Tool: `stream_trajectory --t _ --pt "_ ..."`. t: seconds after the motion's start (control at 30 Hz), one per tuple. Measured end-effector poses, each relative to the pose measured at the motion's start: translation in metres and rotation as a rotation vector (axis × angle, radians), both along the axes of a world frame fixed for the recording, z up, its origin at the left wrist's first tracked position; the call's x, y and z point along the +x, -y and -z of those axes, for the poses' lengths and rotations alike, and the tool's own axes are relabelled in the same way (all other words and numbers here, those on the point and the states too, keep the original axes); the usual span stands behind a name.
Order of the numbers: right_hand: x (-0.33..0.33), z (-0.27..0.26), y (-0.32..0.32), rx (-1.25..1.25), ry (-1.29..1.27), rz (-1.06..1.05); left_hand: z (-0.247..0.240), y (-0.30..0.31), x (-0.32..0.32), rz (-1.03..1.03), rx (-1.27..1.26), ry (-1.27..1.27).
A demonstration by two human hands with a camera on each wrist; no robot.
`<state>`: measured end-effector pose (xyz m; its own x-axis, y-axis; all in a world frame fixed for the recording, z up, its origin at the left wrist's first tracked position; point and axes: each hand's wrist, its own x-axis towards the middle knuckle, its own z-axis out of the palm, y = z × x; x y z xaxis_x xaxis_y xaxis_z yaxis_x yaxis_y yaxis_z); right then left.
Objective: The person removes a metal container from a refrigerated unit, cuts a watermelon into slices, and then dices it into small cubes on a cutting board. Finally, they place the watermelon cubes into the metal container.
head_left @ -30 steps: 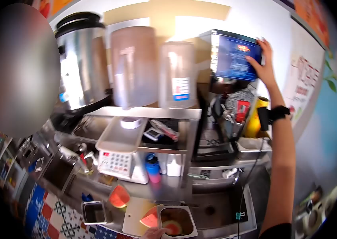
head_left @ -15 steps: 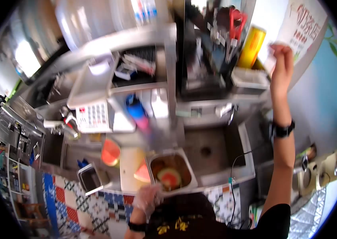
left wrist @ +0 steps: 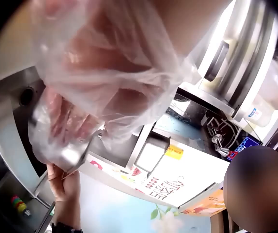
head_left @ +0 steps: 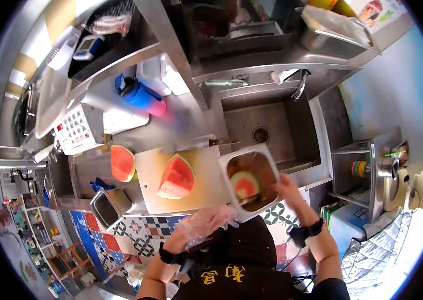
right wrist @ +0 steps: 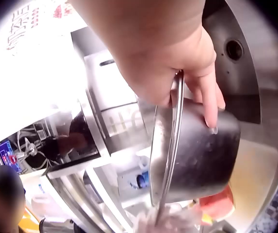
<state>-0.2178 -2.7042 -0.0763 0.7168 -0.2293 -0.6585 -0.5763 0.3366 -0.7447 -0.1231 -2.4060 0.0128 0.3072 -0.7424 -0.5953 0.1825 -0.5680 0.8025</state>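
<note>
A rectangular metal pan (head_left: 225, 181) is held tilted over the counter's front edge, with a cut watermelon piece (head_left: 245, 187) inside. My right hand (head_left: 287, 192) grips its right rim, the fingers lying along the outer wall (right wrist: 202, 155) in the right wrist view. At the near left corner, my left hand (head_left: 204, 225), in a loose clear plastic glove, holds the rim. Just left of the pan, a red watermelon wedge (head_left: 177, 177) lies on the cutting board (head_left: 146, 167). A knife (head_left: 194, 144) rests along the board's far edge.
Another watermelon wedge (head_left: 123, 163) sits left of the board, near a smaller metal container (head_left: 105, 212) at the counter edge. Behind are a white scale (head_left: 75, 131) and a blue-pink bottle (head_left: 141, 96). A sink (head_left: 251, 117) with a faucet (head_left: 300, 87) lies beyond the pan.
My right hand has come down from the touchscreen to the pan's right rim. The pan has shifted toward my body and tilted, and the head view has swung downward.
</note>
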Motion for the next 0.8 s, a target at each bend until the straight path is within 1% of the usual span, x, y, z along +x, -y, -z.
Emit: stream_trajectory --t 0.03,0.1,0.17,0.2,0.23,0.27,0.3,0.33,0.37,0.4,0.43,0.47,0.5,0.53,0.57,0.6,0.63,0.67,0.7,0.77,0.8 --pt "0.007 0.001 0.017 -0.078 -0.015 0.168 -0.008 0.0 -0.002 -0.208 -0.148 -0.124" --pt "0.014 0.053 0.088 -0.19 0.063 -0.055 -0.014 -0.008 0.002 -0.575 -0.288 -0.32" --pt "0.039 0.071 0.12 -0.519 0.019 -0.166 -0.012 -0.037 0.018 -0.886 -0.272 -0.47" --pt "0.051 0.089 0.135 -0.629 -0.101 -0.226 -0.007 -0.054 0.025 -0.749 -0.144 -0.005" --pt "0.06 0.115 0.147 -0.741 -0.219 -0.29 -0.001 -0.07 0.029 -0.729 -0.071 0.244" --pt "0.065 0.147 0.155 -0.823 -0.236 -0.342 0.005 -0.085 0.032 -0.715 0.036 0.492" --pt "0.07 0.186 0.159 -0.905 -0.248 -0.393 0.012 -0.094 0.034 -0.849 0.083 0.542" --pt "0.075 0.214 0.157 -0.987 -0.255 -0.441 0.014 -0.092 0.037 -1.02 0.056 0.481" --pt "0.082 0.231 0.147 -0.94 -0.252 -0.443 0.015 -0.091 0.041 -1.188 0.027 0.42" --pt "0.087 0.244 0.133 -0.894 -0.251 -0.442 0.031 -0.1 0.04 -1.224 -0.016 0.445" --pt "0.093 0.258 0.121 -0.848 -0.249 -0.441 0.05 -0.107 0.039 -1.196 -0.006 0.469" --pt "0.099 0.27 0.11 -0.819 -0.278 -0.497 0.069 -0.114 0.039 -1.167 0.004 0.493" --pt "0.103 0.281 0.098 -0.818 -0.308 -0.519 0.077 -0.115 0.042 -1.136 0.013 0.515" --pt "0.106 0.291 0.085 -0.817 -0.337 -0.539 0.083 -0.116 0.043 -1.092 0.084 0.497" --pt "0.108 0.3 0.072 -0.815 -0.368 -0.56 0.09 -0.114 0.044 -1.125 0.107 0.459" --pt "0.115 0.289 0.061 -0.717 -0.467 -0.557 0.101 -0.114 0.045 -1.116 0.105 0.473" --pt "0.115 0.284 0.051 -0.895 -0.373 -0.52 0.116 -0.118 0.045 -1.106 0.101 0.487" --pt "0.116 0.28 0.043 -1.072 -0.272 -0.478 0.129 -0.124 0.044 -0.963 0.163 0.607" --pt "0.12 0.271 0.035 -1.247 -0.164 -0.431 0.126 -0.11 0.052 -1.057 0.201 0.509" --pt "0.147 0.209 0.016 -1.311 0.377 -0.328 0.14 -0.109 0.056 -0.906 0.318 0.655" --pt "0.157 0.177 0.003 -1.232 0.51 -0.394 0.149 -0.105 0.055 -0.979 0.227 0.565"
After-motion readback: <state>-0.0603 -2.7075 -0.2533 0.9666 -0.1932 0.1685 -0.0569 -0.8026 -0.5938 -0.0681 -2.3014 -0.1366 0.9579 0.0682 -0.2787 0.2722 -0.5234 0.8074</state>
